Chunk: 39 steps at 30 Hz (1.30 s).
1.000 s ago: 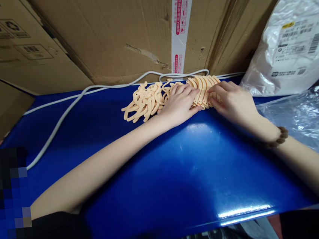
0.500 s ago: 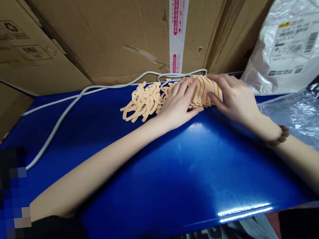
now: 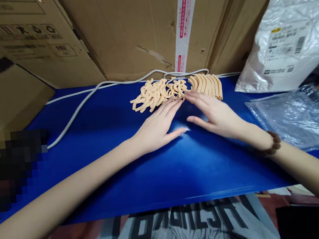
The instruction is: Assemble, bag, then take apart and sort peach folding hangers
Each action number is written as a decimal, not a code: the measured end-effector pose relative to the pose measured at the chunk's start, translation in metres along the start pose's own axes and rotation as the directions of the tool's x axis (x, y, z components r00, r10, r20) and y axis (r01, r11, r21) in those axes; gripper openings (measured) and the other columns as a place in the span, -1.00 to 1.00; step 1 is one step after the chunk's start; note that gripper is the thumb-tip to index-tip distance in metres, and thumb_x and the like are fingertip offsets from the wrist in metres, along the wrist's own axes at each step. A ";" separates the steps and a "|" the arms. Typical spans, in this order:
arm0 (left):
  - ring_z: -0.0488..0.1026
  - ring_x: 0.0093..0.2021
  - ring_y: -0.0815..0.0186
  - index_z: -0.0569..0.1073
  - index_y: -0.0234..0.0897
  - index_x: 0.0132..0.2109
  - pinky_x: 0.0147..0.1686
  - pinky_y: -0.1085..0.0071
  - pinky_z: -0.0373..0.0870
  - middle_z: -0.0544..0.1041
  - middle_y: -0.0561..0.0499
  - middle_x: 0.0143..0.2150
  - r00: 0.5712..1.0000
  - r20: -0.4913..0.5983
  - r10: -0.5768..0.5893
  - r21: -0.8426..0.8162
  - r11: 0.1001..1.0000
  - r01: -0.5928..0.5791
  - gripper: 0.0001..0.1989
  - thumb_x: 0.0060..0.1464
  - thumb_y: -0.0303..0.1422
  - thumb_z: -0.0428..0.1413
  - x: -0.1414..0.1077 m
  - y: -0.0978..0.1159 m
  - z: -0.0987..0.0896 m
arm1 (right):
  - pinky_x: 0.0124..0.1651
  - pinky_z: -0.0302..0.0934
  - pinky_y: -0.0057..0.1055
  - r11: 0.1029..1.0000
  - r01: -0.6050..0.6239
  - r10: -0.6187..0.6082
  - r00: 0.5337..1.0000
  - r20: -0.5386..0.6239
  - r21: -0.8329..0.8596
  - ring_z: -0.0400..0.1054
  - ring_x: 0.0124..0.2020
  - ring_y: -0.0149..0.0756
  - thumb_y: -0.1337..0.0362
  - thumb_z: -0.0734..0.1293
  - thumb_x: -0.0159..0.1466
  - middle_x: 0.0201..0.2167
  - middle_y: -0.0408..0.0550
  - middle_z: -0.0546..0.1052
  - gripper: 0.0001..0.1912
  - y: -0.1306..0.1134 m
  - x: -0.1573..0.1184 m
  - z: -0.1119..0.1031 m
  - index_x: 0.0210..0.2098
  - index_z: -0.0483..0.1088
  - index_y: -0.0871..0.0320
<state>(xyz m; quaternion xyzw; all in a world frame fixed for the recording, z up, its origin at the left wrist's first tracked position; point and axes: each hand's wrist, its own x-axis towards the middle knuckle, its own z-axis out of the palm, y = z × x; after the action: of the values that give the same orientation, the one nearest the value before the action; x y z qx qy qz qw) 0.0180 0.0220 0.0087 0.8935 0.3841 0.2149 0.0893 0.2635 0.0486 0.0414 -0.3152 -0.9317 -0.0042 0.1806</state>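
Curved beige pieces lie at the far side of the blue table (image 3: 160,187). On the left they form a loose heap (image 3: 151,96); smaller hook-shaped pieces (image 3: 176,86) are jumbled in the middle. To the right stands a neat row of curved strips (image 3: 207,85), side by side. My left hand (image 3: 160,127) is open, palm down, its fingertips at the near edge of the small pieces. Facing it, my right hand (image 3: 213,112) is open too, fingertips beside those pieces and just in front of the row. Neither hand grips anything visible.
Cardboard boxes (image 3: 128,32) wall off the back and left. A white cable (image 3: 81,104) runs behind the pieces and curves down the left. At right stand a white shipping bag (image 3: 278,59) and a clear plastic bag (image 3: 292,121).
Both hands have drawn back toward me from the row of strips, which is now uncovered. My right hand has also shifted left, closer to the other hand. The view has shifted slightly.
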 end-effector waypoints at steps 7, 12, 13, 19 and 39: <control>-0.11 0.58 0.04 0.02 -0.52 0.51 0.53 0.09 -0.10 -0.02 -0.29 0.56 0.959 0.276 -0.069 0.096 0.994 0.044 -0.15 0.41 0.09 -0.13 -0.018 0.001 0.006 | 0.43 0.09 0.15 0.996 0.012 -0.026 0.984 0.175 0.085 0.08 0.48 0.08 -0.12 0.11 0.49 0.43 0.37 0.20 -0.21 -0.007 -0.017 0.031 0.41 0.18 0.42; -0.09 0.58 0.06 0.04 -0.49 0.51 0.54 0.10 -0.10 -0.01 -0.25 0.57 0.953 0.289 -0.092 0.098 0.993 0.067 -0.16 0.40 0.09 -0.09 -0.016 0.003 0.003 | 0.43 0.09 0.17 0.996 0.006 -0.023 0.982 0.187 0.093 0.08 0.47 0.11 -0.12 0.11 0.49 0.44 0.35 0.19 -0.23 -0.005 -0.018 0.029 0.41 0.21 0.39; -0.08 0.57 0.07 0.05 -0.48 0.51 0.53 0.11 -0.10 0.00 -0.25 0.57 0.954 0.285 -0.091 0.094 0.993 0.067 -0.16 0.39 0.09 -0.08 -0.016 0.003 0.003 | 0.43 0.09 0.17 0.996 0.005 -0.023 0.982 0.188 0.094 0.08 0.47 0.11 -0.11 0.12 0.49 0.44 0.35 0.20 -0.24 -0.005 -0.018 0.028 0.41 0.22 0.38; -0.07 0.57 0.10 0.09 -0.46 0.50 0.53 0.16 -0.11 0.03 -0.22 0.56 0.958 0.278 -0.070 0.043 0.997 0.060 -0.19 0.39 0.08 -0.05 -0.016 -0.003 0.000 | 0.43 0.09 0.14 0.997 -0.007 -0.009 0.981 0.193 0.078 0.07 0.48 0.08 -0.09 0.16 0.48 0.44 0.32 0.20 -0.28 -0.006 -0.016 0.028 0.41 0.22 0.32; -0.11 0.58 0.09 0.06 -0.43 0.51 0.54 0.16 -0.15 -0.06 -0.21 0.56 0.957 0.271 -0.105 0.065 0.994 0.090 -0.10 0.33 0.13 0.03 -0.013 -0.001 -0.006 | 0.10 0.40 -0.01 0.993 0.074 -0.067 0.995 0.074 -0.093 0.45 0.07 0.04 0.07 0.16 0.49 0.10 0.22 0.53 -0.57 -0.003 0.005 0.032 0.11 0.44 0.23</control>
<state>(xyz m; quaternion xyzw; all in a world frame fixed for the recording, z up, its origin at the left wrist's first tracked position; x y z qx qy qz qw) 0.0064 0.0136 0.0094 0.8966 0.4172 0.0746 0.1285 0.2469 0.0529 0.0135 -0.2903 -0.9468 -0.0439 0.1317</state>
